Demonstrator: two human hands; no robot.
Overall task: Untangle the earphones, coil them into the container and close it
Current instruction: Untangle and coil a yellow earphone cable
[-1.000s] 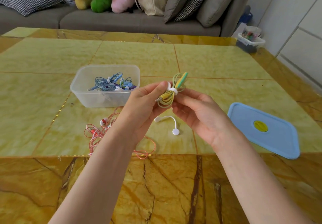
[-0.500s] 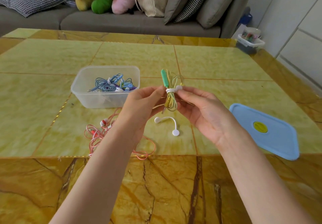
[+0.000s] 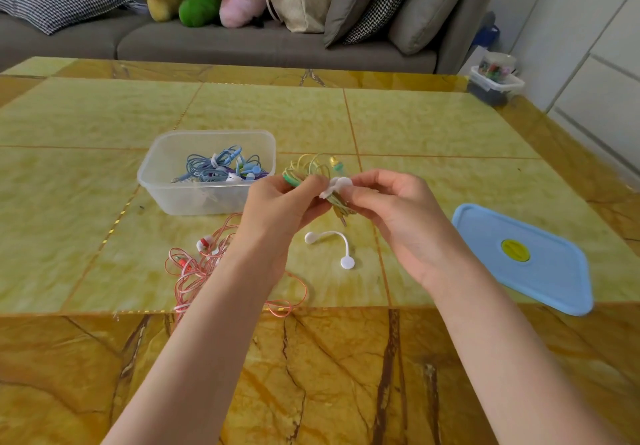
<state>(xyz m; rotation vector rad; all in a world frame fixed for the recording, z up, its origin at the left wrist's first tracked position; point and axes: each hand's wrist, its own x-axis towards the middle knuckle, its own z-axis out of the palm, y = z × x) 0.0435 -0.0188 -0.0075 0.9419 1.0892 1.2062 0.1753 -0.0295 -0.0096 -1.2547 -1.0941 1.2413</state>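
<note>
Two hands hold a coiled yellow-green earphone bundle (image 3: 313, 176) above the desk (image 3: 433, 133): left hand (image 3: 280, 202) grips the loops, right hand (image 3: 391, 202) pinches its white tie (image 3: 336, 186) (likely fastening it). Half a second ago the bundle stood upright; now it lies sideways. Container (image 3: 207, 171) sits just left, lid (image 3: 526, 257) off.

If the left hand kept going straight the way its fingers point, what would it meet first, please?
Probably the right hand: the left hand points rightward across the yellow-green coiled earphones both grip; depth is unclear.
</note>
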